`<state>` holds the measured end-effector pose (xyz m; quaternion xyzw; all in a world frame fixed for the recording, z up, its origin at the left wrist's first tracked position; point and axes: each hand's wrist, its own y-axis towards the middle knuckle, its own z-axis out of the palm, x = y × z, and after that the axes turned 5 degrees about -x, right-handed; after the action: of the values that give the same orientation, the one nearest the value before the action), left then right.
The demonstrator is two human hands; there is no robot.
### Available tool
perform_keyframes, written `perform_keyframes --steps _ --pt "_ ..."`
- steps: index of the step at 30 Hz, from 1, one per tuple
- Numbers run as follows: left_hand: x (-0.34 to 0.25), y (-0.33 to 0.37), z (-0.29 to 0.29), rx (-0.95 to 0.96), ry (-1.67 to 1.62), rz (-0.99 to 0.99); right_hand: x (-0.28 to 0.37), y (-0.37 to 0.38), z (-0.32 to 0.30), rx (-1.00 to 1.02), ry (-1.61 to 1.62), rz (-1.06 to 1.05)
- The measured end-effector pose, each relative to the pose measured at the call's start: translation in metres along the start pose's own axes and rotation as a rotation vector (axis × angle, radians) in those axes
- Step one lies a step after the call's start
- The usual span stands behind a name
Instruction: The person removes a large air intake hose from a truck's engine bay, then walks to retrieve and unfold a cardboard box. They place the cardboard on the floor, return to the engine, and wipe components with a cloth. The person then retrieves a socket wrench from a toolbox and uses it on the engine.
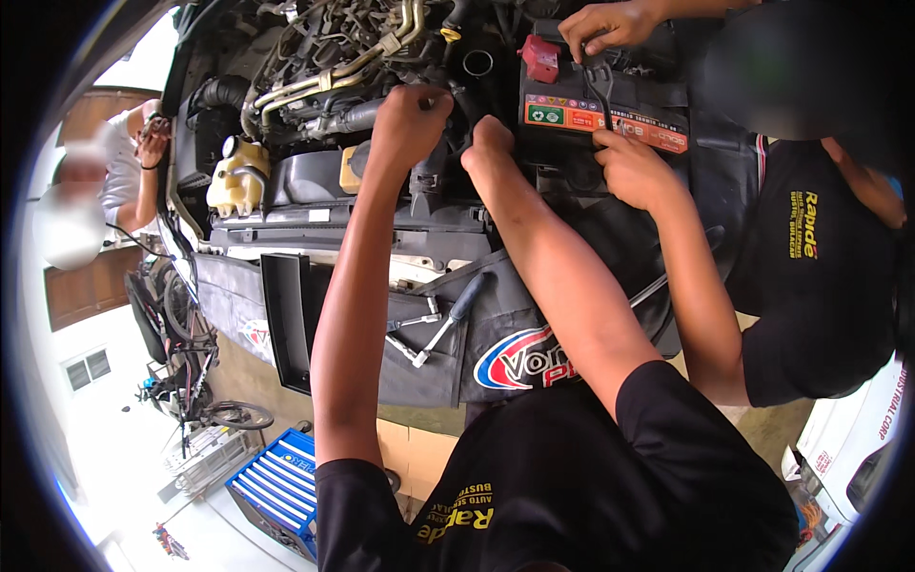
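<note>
Over the front of an open engine bay, my left hand (412, 126) is curled closed beside a thick grey hose (353, 118). Whatever its fingers may hold is hidden. My right hand (490, 137) reaches down between the engine and the car battery (600, 112), with its fingers out of sight. A dark round opening (477, 63) sits just beyond it. Below my hands, a black hose with a clamp (428, 179) runs toward the front panel.
On the right, a co-worker's hands (637, 172) hold a dark forked tool (599, 80) over the battery. A ratchet (453, 319) and a black tray (286, 315) lie on the fender cover (405, 367). A yellowed reservoir (236, 181) stands left. Another person (122, 167) is at the far left.
</note>
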<state>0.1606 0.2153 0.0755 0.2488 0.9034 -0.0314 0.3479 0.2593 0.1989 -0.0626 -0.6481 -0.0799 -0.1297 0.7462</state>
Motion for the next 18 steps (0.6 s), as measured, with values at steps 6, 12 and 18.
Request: perform_keyframes --steps 6,12,18 --pt "0.021 0.071 0.069 0.133 0.084 -0.050 0.000 0.019 0.020 -0.063 -0.381 -0.936" --pt "0.035 0.095 0.112 0.169 0.173 -0.112 0.011 0.020 0.014 0.077 -0.551 -0.910" --pt "0.023 0.101 0.144 0.065 0.394 -0.167 0.022 0.036 0.006 0.226 -0.475 -0.932"
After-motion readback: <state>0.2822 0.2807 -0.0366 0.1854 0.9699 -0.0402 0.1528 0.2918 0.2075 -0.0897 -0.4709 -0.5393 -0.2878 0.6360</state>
